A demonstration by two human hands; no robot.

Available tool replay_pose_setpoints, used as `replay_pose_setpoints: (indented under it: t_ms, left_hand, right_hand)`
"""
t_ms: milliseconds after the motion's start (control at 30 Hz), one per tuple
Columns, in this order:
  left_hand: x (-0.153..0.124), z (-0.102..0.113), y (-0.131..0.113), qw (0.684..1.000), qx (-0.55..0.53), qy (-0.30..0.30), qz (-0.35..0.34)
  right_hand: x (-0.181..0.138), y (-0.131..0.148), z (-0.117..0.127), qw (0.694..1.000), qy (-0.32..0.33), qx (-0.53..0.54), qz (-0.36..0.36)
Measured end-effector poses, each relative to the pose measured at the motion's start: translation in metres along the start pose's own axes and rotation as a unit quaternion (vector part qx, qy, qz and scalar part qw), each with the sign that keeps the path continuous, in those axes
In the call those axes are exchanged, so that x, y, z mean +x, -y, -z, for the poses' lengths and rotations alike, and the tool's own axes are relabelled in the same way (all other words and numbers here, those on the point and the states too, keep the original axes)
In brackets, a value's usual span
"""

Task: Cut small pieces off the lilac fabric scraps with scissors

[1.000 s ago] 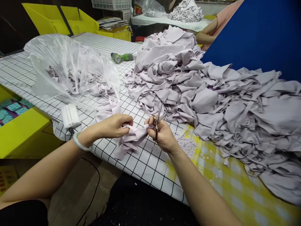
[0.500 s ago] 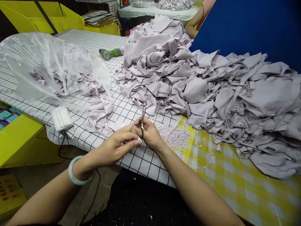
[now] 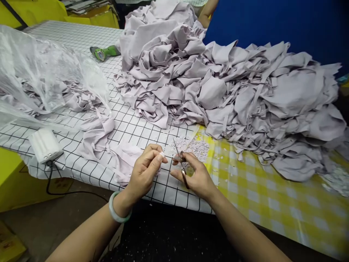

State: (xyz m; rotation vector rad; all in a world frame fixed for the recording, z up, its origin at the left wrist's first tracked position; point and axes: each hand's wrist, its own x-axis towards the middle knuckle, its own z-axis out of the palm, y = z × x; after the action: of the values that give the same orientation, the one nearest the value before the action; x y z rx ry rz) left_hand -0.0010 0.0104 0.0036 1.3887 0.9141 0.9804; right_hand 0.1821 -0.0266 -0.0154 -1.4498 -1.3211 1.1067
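My left hand, with a pale green bangle at its wrist, pinches a small white bit of fabric between thumb and forefinger. A lilac fabric piece lies on the table behind and beside that hand; whether it joins the pinched bit is hidden. In my right hand is a pair of scissors, fingers in the handles, blades pointing up and away. The blades stand a little right of the pinched bit, apart from it. Many tiny pale scraps lie just beyond the scissors.
A big heap of lilac fabric pieces covers the table's far right side. To the left are a clear plastic bag with fabric, a white corded box and a green-handled tool. A person's arm shows behind the heap.
My hands have moved apart: the right one went right with the scissors, the left one still pinches the white bit. The view has shifted, so the table's things sit further left and higher.
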Motion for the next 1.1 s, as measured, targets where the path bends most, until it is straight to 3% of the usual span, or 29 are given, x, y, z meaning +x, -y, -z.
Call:
replay_pose_setpoints:
  t_ms: [67, 167, 333, 433, 533, 667, 833, 1100]
  left_hand:
    - [0.003, -0.005, -0.002, 1.000, 0.010, 0.004, -0.007]
    - [0.007, -0.007, -0.008, 0.999, 0.028, 0.019, -0.028]
    - [0.008, -0.004, -0.011, 1.000, 0.002, 0.008, -0.014]
    - [0.007, -0.007, -0.007, 1.000, -0.005, 0.004, -0.002]
    - [0.006, -0.013, -0.005, 0.999, 0.034, 0.016, -0.034]
    - [0.006, -0.018, -0.002, 0.995, 0.067, 0.043, -0.065]
    - [0.007, -0.023, 0.003, 0.990, 0.076, 0.057, -0.100]
    - [0.008, -0.029, 0.006, 0.986, 0.079, 0.081, -0.125]
  right_hand:
    - [-0.001, 0.000, -0.010, 0.992, 0.001, 0.123, -0.019]
    - [0.007, 0.003, -0.037, 0.958, -0.006, 0.284, -0.048]
    - [0.008, 0.007, -0.058, 0.937, 0.053, 0.340, -0.068]
    - [-0.001, 0.002, -0.040, 0.966, 0.075, 0.240, -0.055]
    - [-0.010, -0.004, -0.008, 1.000, 0.023, 0.006, 0.008]
    - [-0.017, -0.005, 0.024, 0.980, 0.015, -0.179, 0.090]
    - [-0.022, -0.001, 0.030, 0.964, 0.027, -0.244, 0.102]
    - [-0.021, 0.000, 0.030, 0.963, 0.021, -0.246, 0.110]
